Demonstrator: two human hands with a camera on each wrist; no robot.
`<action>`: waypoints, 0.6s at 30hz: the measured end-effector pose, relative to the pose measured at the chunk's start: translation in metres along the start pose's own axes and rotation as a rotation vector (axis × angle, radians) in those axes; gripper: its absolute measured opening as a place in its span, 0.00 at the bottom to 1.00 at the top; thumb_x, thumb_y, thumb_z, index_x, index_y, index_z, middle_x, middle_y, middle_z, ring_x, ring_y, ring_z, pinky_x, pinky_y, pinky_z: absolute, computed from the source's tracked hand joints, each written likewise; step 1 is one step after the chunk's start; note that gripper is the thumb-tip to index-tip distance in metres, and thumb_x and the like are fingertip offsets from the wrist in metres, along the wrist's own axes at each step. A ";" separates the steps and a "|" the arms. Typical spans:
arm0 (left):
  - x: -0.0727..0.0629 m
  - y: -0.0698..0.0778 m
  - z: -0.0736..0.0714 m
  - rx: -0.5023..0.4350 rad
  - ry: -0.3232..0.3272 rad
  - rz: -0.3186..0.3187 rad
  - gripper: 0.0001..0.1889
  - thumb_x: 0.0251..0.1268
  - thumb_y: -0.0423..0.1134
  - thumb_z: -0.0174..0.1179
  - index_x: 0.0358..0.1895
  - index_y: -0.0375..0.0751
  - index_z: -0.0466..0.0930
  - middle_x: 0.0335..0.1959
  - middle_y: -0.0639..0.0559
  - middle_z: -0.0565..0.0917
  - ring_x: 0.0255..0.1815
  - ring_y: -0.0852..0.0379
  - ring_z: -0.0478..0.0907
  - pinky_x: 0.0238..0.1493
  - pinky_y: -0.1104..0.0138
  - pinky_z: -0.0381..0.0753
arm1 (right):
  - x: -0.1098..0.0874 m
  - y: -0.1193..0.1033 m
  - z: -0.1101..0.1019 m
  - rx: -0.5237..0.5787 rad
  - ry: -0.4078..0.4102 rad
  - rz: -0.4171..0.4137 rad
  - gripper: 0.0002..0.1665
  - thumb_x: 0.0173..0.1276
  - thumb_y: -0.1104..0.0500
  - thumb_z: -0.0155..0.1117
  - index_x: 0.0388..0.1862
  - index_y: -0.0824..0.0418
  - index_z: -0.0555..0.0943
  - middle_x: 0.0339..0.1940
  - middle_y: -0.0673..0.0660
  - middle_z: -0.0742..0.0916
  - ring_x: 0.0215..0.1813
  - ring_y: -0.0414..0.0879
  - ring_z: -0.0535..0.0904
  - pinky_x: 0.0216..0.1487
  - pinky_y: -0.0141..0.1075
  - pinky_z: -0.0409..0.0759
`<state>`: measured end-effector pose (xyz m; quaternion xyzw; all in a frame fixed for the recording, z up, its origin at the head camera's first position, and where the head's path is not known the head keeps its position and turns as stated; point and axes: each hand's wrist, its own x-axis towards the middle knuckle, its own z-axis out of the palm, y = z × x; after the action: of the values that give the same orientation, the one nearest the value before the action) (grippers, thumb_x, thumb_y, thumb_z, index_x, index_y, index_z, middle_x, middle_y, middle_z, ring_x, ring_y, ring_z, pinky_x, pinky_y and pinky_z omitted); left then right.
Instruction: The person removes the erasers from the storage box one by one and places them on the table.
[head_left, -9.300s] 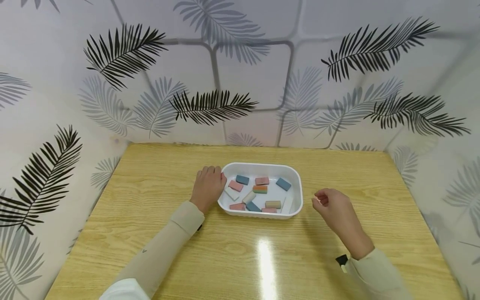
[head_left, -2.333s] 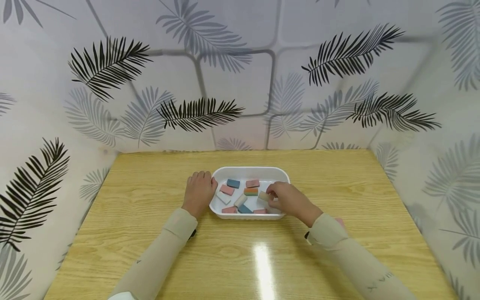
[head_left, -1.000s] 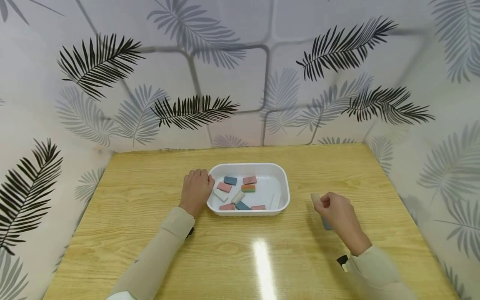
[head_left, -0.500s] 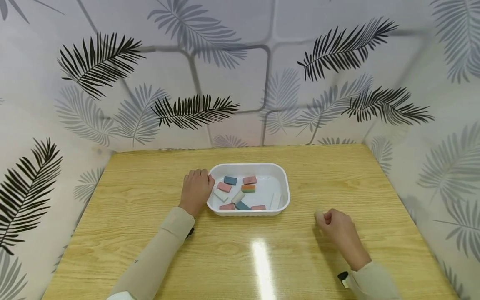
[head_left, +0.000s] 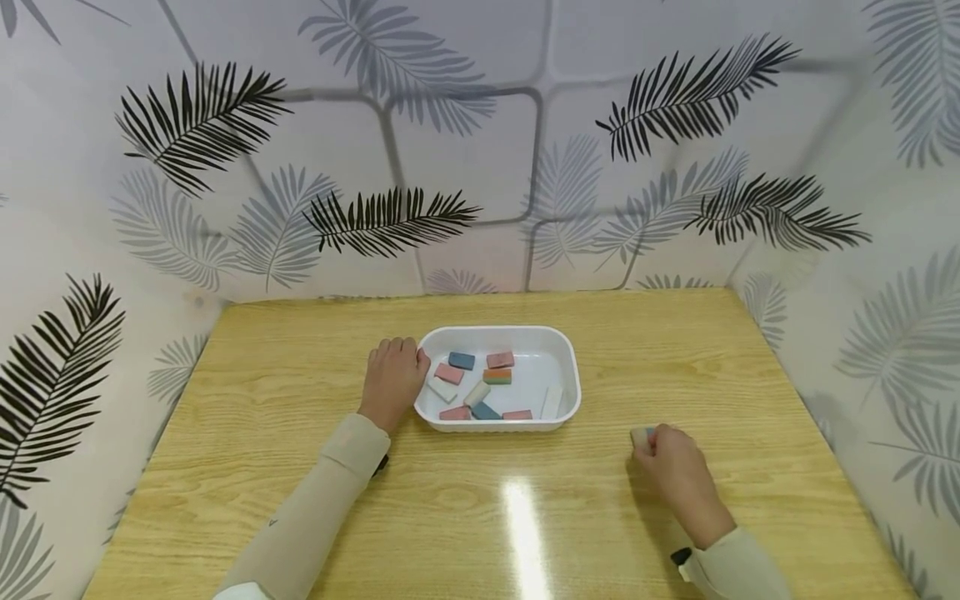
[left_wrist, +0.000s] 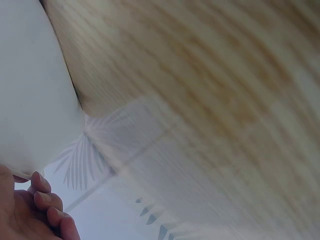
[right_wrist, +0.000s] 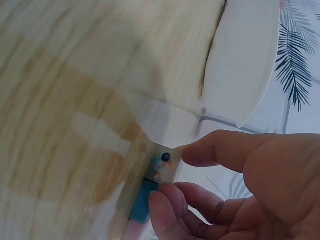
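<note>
My left sleeve is light beige, with a broad cuff and a tiny dark mark partway up; white fabric shows at its near end. My right sleeve is beige too. Small black pieces show by both cuffs, the right one with a pale bit. My left hand and right hand are bare.

One table, one white tray, ten visible blocks inside, four pink blocks, two blue blocks, two white blocks, one cream block, one striped block, rightward at least one beige block, one teal block, two hands
</note>
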<state>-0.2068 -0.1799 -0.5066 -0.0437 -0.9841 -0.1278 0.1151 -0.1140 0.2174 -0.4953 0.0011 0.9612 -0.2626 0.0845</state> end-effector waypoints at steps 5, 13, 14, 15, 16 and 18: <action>0.000 0.000 -0.001 -0.005 0.012 0.005 0.16 0.70 0.44 0.40 0.32 0.37 0.72 0.30 0.45 0.74 0.35 0.47 0.68 0.40 0.56 0.66 | -0.001 -0.006 -0.004 -0.028 0.006 -0.044 0.11 0.62 0.64 0.53 0.21 0.65 0.67 0.21 0.56 0.70 0.22 0.46 0.65 0.21 0.34 0.65; -0.001 -0.001 -0.001 0.003 0.027 0.018 0.15 0.70 0.43 0.42 0.31 0.36 0.72 0.29 0.46 0.73 0.34 0.46 0.68 0.39 0.56 0.66 | 0.010 -0.024 -0.024 -0.060 0.012 -0.158 0.13 0.61 0.63 0.54 0.18 0.67 0.73 0.16 0.53 0.75 0.18 0.41 0.67 0.18 0.35 0.69; -0.001 -0.001 -0.001 0.005 0.030 0.020 0.15 0.70 0.43 0.42 0.32 0.36 0.72 0.29 0.45 0.73 0.34 0.46 0.68 0.39 0.55 0.66 | 0.013 -0.028 -0.027 -0.065 0.022 -0.187 0.11 0.62 0.63 0.56 0.24 0.69 0.76 0.20 0.55 0.79 0.21 0.43 0.72 0.22 0.38 0.73; -0.001 -0.001 -0.001 0.004 0.032 0.021 0.15 0.70 0.43 0.42 0.32 0.36 0.72 0.29 0.45 0.74 0.34 0.46 0.69 0.39 0.55 0.67 | 0.016 -0.032 -0.029 -0.068 0.034 -0.219 0.11 0.62 0.62 0.59 0.31 0.72 0.79 0.25 0.58 0.82 0.25 0.46 0.76 0.27 0.40 0.76; -0.001 -0.001 -0.001 0.006 0.033 0.022 0.15 0.70 0.43 0.42 0.32 0.36 0.72 0.29 0.45 0.74 0.35 0.46 0.69 0.40 0.55 0.67 | 0.019 -0.036 -0.030 -0.068 0.044 -0.253 0.13 0.62 0.61 0.61 0.37 0.73 0.80 0.31 0.61 0.83 0.30 0.49 0.79 0.33 0.43 0.78; -0.001 0.000 -0.001 0.002 0.032 0.023 0.15 0.70 0.43 0.42 0.32 0.36 0.72 0.30 0.44 0.74 0.36 0.46 0.69 0.41 0.55 0.67 | 0.025 -0.043 -0.031 -0.057 0.050 -0.302 0.13 0.61 0.61 0.62 0.39 0.72 0.80 0.31 0.59 0.83 0.33 0.49 0.80 0.35 0.43 0.78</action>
<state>-0.2058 -0.1807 -0.5056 -0.0527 -0.9817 -0.1260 0.1325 -0.1453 0.1949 -0.4517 -0.1396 0.9592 -0.2449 0.0202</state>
